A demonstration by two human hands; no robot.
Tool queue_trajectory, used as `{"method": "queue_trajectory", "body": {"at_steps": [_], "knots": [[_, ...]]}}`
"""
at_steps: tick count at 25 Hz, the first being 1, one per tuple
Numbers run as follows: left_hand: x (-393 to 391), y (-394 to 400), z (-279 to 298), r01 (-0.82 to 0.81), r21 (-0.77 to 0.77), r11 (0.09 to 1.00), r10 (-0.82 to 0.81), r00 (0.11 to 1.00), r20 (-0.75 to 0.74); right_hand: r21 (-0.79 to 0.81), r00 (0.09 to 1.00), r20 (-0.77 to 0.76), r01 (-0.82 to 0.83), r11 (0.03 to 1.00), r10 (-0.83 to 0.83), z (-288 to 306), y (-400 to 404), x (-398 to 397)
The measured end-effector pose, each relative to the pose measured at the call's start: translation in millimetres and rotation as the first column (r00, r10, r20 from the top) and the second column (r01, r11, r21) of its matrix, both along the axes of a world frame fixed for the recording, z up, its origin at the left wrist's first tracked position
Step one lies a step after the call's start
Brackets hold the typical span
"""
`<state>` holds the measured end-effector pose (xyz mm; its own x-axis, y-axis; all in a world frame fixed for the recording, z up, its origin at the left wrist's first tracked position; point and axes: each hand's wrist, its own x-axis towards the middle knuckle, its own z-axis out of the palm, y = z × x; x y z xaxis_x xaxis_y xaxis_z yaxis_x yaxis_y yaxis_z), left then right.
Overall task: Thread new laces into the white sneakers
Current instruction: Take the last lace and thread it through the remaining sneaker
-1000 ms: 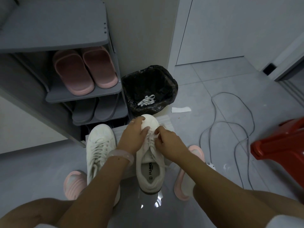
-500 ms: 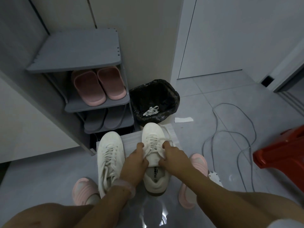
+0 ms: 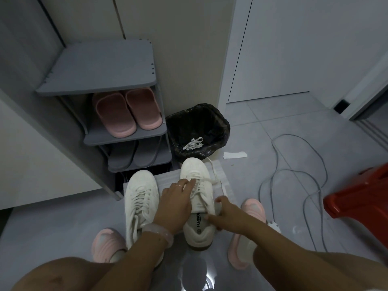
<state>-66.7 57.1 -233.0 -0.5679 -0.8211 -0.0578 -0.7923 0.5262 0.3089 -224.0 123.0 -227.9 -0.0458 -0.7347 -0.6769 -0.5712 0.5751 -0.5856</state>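
Observation:
Two white sneakers stand side by side on a white sheet [image 3: 225, 177] on the floor. The left sneaker [image 3: 140, 196] is laced and untouched. My left hand [image 3: 175, 204] lies over the right sneaker [image 3: 194, 169], its fingertips pinching the white lace [image 3: 198, 178] at the middle crossings. My right hand [image 3: 227, 214] grips that sneaker's right side by the collar, thumb at the opening. A loose lace end [image 3: 213, 172] trails off the shoe's right side toward the toe.
Behind the sneakers stands a black-lined bin [image 3: 218, 124] holding an old lace [image 3: 194, 142]. A grey shoe rack [image 3: 100, 66] at the left holds pink slippers [image 3: 128, 110]. A grey cable [image 3: 294, 171] and a red stool [image 3: 361, 196] are on the right.
My left hand slid forward along the laces toward the toe. My right hand moved back from the laces to the sneaker's collar. The view has tilted up a little.

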Motion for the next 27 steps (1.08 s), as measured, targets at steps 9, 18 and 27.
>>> {"method": "queue_trajectory", "body": {"at_steps": [9, 18, 27], "knots": [[-25.1, 3.4, 18.0, -0.149, 0.443, 0.884, 0.372, 0.798, -0.474, 0.023, 0.855, 0.43, 0.31, 0.951, -0.289, 65.2, -20.2, -36.0], [5.4, 26.7, 72.4, 0.232, 0.216, 0.949, -0.083, 0.84, -0.536, 0.357, 0.515, 0.656, 0.431, 0.829, -0.551, 81.2, -32.0, 17.4], [38.8, 23.8, 109.0, 0.029, 0.007, 1.0, -0.02, 0.816, -0.577, -0.447, 0.838, 0.517, 0.436, 0.781, -0.171, 126.0, -39.2, 23.8]]}}
